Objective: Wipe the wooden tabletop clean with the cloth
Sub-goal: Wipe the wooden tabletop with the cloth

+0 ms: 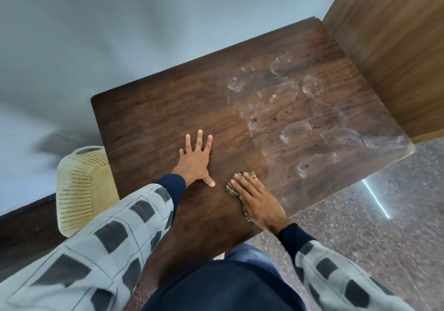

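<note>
A dark wooden tabletop (pixel 153 118) fills the middle of the view. Its right half carries whitish dried smears and small dark specks (pixel 295 130). My left hand (pixel 195 158) lies flat on the left-centre of the wood with fingers spread. My right hand (pixel 255 199) presses flat on a small patterned brownish cloth (pixel 231 188) near the front edge; the cloth shows only around my fingers and under my palm.
A cream perforated plastic basket (pixel 81 190) stands on the floor at the table's left. A wooden panel (pixel 394 46) rises behind the table's far right side. Speckled stone floor (pixel 360 226) lies to the right. A pale wall is at the left.
</note>
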`<state>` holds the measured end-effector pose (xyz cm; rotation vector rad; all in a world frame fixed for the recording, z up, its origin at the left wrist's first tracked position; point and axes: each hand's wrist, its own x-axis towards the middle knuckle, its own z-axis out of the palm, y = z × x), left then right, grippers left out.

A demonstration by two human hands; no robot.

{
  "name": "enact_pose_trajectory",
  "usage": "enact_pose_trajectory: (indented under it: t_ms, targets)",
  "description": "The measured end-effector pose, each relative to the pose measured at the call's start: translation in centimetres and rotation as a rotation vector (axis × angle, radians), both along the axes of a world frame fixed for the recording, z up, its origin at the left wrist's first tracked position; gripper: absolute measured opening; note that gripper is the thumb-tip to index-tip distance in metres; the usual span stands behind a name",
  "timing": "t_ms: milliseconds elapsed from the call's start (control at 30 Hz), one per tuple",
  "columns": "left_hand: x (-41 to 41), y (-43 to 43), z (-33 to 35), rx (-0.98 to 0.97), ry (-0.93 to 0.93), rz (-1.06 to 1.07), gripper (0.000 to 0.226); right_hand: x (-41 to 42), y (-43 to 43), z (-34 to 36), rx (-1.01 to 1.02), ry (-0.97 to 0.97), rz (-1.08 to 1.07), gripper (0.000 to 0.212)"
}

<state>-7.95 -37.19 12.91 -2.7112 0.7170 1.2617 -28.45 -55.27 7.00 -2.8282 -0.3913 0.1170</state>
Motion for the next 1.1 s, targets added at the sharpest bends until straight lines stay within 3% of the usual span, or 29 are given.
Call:
enact_pose_trajectory:
  t_ms: [67,167,200,333,400,467,533,700,733,800,900,1033,1100]
  targets:
    - [0.0,-0.1,0.2,-0.008,0.005,-0.004,0.157,0.6,-1.4,-0.1,0.000,0.018,-0.140,0.057]
    - [0.0,-0.2,0.1,0.006,0.005,-0.001,0.157,2.4,1.5,0.4,0.096,0.068,-0.597,0.053]
    - [0.0,-0.1,0.1,0.011,-0.006,-0.003,0.158,1.9,2.7,0.2,0.085,0.047,-0.579,0.053]
    - [-0.2,0.1,0.0,-0.011,-0.016,-0.006,0.157,-3.4,0.6,0.4,-0.021,-0.042,-0.043,0.056]
    - [-0.3,0.1,0.2,-0.018,-0.011,-0.003,0.156,-3.9,-1.4,0.3,-0.052,-0.042,-0.102,0.055]
    - [-0.2,0.0,0.3,-0.022,-0.015,-0.013,0.156,-2.9,-0.3,0.1,0.028,0.029,-0.439,0.053]
    - [-0.1,0.2,0.5,-0.032,0.006,-0.008,0.155,-2.4,2.9,0.1,0.063,0.010,-0.588,0.051]
    - [0.0,0.5,0.4,-0.049,-0.010,0.003,0.156,-7.0,-0.1,0.9,-0.042,-0.034,-0.027,0.053]
    - [-0.2,0.5,0.3,-0.057,-0.016,0.002,0.155,-6.9,-1.7,0.8,-0.077,0.008,-0.037,0.054]
    - [-0.3,0.5,0.2,-0.070,-0.021,0.007,0.155,-5.1,-3.4,0.5,-0.079,0.086,-0.264,0.055]
    - [-0.1,0.5,0.2,-0.076,-0.020,0.014,0.156,-2.9,-0.5,0.4,-0.113,0.125,-0.453,0.054]
    - [-0.1,0.8,0.2,-0.067,-0.017,0.024,0.156,-6.5,-1.9,0.9,-0.024,0.066,-0.067,0.053]
    - [-0.3,0.5,0.2,-0.053,-0.013,0.024,0.156,-6.3,-5.3,1.0,-0.052,0.102,-0.034,0.053]
